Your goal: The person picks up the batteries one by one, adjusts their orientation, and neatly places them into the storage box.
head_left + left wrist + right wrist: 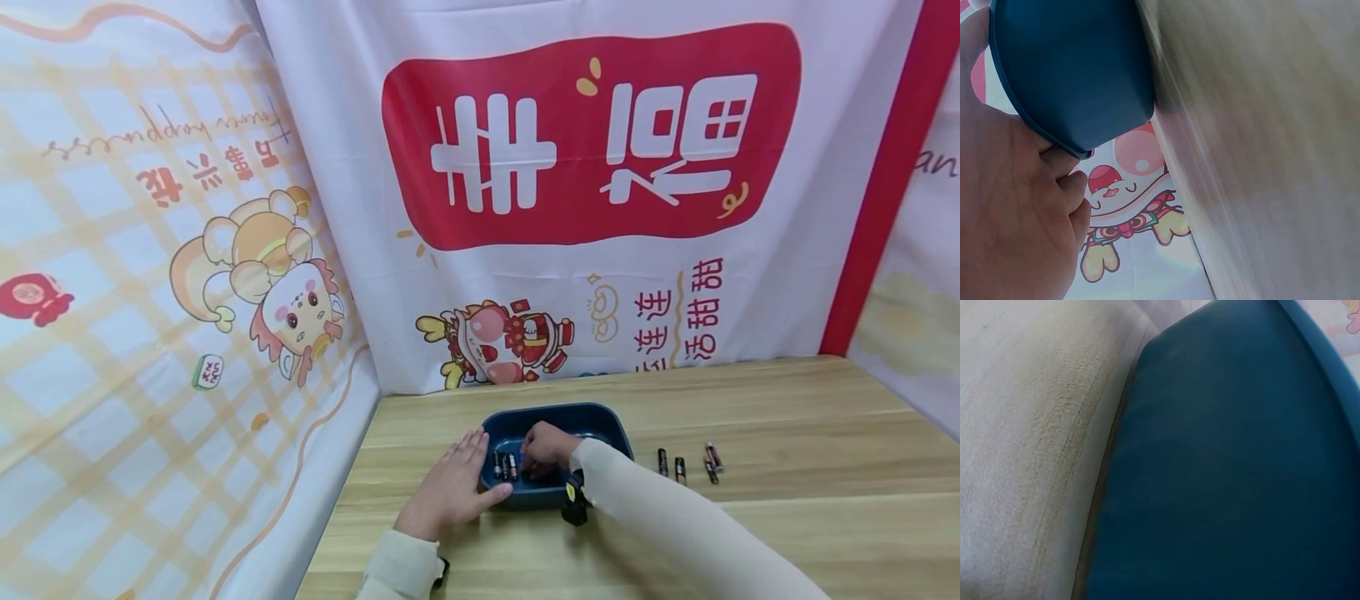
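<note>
A dark blue plastic basin [525, 500] stands on the wooden table. My left hand [453, 487] rests on its left rim, fingers straight and thumb along the near side. In the left wrist view the palm lies beside the basin's wall [1079, 69]. My right hand [551, 447] reaches down inside the basin, its fingers pinching a small battery [522, 458] that is mostly covered. To the left of those fingers, several batteries [506, 466] sit side by side on the basin floor. The right wrist view has only the basin's outer wall [1229, 456], with no hand visible.
On the table right of the basin lie a dark battery [662, 462], another battery [680, 471] and a small group of batteries [712, 461]. Behind the table hangs a printed cloth [600, 275], and a second patterned cloth [225, 417] borders the left side.
</note>
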Demonstrator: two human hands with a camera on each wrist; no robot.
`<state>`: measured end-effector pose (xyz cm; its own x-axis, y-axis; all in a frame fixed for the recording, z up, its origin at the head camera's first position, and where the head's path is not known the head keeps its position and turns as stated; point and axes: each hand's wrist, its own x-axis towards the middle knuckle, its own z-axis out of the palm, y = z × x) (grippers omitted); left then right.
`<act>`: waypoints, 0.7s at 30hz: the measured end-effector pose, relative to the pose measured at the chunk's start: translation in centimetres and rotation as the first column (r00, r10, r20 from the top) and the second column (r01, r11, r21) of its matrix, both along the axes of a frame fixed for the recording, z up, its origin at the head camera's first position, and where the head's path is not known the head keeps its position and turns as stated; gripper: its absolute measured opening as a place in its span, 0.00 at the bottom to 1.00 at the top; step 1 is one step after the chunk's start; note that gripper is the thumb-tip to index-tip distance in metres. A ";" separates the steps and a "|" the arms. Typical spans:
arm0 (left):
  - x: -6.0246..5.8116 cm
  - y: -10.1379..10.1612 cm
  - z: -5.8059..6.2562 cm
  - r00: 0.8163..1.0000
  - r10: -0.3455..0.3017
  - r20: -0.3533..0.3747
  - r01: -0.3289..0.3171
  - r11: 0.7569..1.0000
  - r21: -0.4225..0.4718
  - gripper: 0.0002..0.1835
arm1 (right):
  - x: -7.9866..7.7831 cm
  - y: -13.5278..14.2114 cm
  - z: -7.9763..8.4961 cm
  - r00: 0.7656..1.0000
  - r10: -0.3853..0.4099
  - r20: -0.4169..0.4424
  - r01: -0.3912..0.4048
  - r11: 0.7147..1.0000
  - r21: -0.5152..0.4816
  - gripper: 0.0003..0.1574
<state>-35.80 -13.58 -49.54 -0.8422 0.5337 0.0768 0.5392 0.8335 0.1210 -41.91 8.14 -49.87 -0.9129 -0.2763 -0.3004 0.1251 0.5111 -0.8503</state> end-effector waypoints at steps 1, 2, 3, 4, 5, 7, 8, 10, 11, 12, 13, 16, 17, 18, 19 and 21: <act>0.0 0.0 0.0 1.000 0.001 -0.001 -0.001 1.000 0.000 0.52 | -0.1 -0.1 -0.1 1.000 0.001 -0.004 -0.001 1.000 0.011 0.08; 0.0 0.0 0.0 1.000 0.003 0.000 -0.003 1.000 0.001 0.52 | -0.1 -0.2 -0.1 1.000 0.003 -0.008 -0.002 1.000 0.022 0.08; 0.0 0.0 -0.1 1.000 0.004 0.000 -0.004 1.000 0.003 0.52 | -0.2 -0.3 -0.1 1.000 0.003 -0.011 -0.003 1.000 0.031 0.07; 0.0 0.0 -0.1 1.000 0.004 0.000 -0.004 1.000 0.005 0.52 | -0.2 -0.3 -0.1 1.000 0.004 -0.015 -0.003 0.999 0.042 0.07; 0.0 0.0 -0.1 1.000 0.003 -0.002 -0.003 1.000 0.007 0.51 | -0.2 -0.4 -0.1 1.000 0.004 -0.019 -0.003 0.999 0.053 0.06; 0.1 -0.1 -0.1 1.000 0.001 -0.004 -0.001 1.000 0.010 0.51 | -0.2 -0.5 -0.1 1.000 0.006 -0.024 -0.004 0.997 0.073 0.05; 0.1 -0.1 -0.1 1.000 -0.001 -0.005 0.001 1.000 0.010 0.51 | -0.1 -0.6 -0.1 1.000 0.006 -0.028 -0.004 0.997 0.082 0.04; 0.1 -0.1 -0.1 1.000 -0.001 -0.005 0.001 1.000 0.009 0.52 | -0.1 -0.6 -0.1 0.999 0.008 -0.036 -0.005 0.995 0.102 0.02; 0.0 -0.1 0.0 1.000 -0.001 -0.005 0.001 1.000 0.009 0.52 | -0.1 -0.6 0.0 0.999 0.008 -0.040 -0.003 0.994 0.108 0.00; 0.0 -0.1 0.0 1.000 0.000 -0.005 0.000 1.000 0.010 0.52 | -0.2 -0.7 0.0 0.999 0.007 -0.045 -0.002 0.993 0.117 0.01; 0.0 0.0 0.0 1.000 0.001 -0.005 -0.001 1.000 0.012 0.52 | -0.2 -0.7 0.0 0.999 0.005 -0.048 0.001 0.993 0.121 0.03; 0.0 0.0 0.1 1.000 0.003 -0.001 -0.003 1.000 0.013 0.52 | -0.2 -0.7 0.0 0.999 0.000 -0.053 0.007 0.992 0.129 0.06; 0.0 0.0 0.1 1.000 0.003 0.000 -0.003 1.000 0.013 0.52 | -0.2 -0.7 -0.1 0.999 0.000 -0.053 0.007 0.992 0.128 0.07; 0.0 0.1 0.1 1.000 0.002 0.000 -0.002 1.000 0.012 0.52 | -0.2 -0.7 -0.1 0.999 0.002 -0.054 0.005 0.992 0.129 0.07; 0.0 0.1 0.1 1.000 0.002 0.000 -0.002 1.000 0.011 0.52 | -0.2 -0.7 -0.1 0.999 0.003 -0.053 0.004 0.992 0.128 0.07; 0.0 0.1 0.1 1.000 0.002 -0.001 -0.002 1.000 0.007 0.52 | -0.2 -0.6 -0.1 0.999 0.007 -0.052 -0.001 0.992 0.130 0.07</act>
